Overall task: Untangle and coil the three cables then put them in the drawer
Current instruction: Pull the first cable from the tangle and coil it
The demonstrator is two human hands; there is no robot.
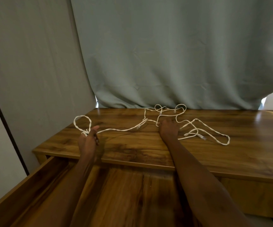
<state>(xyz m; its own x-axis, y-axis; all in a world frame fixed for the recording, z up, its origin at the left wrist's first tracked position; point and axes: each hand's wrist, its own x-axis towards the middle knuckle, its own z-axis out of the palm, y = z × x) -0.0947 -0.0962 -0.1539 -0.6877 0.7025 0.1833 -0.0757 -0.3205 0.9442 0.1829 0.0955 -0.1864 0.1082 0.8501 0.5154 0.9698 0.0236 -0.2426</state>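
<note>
Cables [158,119], thin and white, lie in a loose tangle across the wooden bench [222,154], and how many strands there are cannot be counted from here. The left hand [88,138] grips one strand: its fingers [96,138] are curled round the cable with the thumb stretched forward, and a twisted loop [82,122] of the cable stands out just past the knuckles, above the bench's left end. From this grip a single strand runs across to the right hand [168,129]. That hand lies palm down on the bench amid the tangle, with strands touching it on both sides; its fingertips are hidden behind the back of the hand, so whether it holds a strand or only presses on it cannot be told. Beyond its fingers small loops sit at the far edge of the bench, against a hanging grey-green curtain [173,54]. To the outer side of the right hand a long open loop [214,135] lies flat, with a plug end [202,137] inside it. Nearer the person than both wrists, the drawer [34,190] stands pulled open beneath the forearms.
</note>
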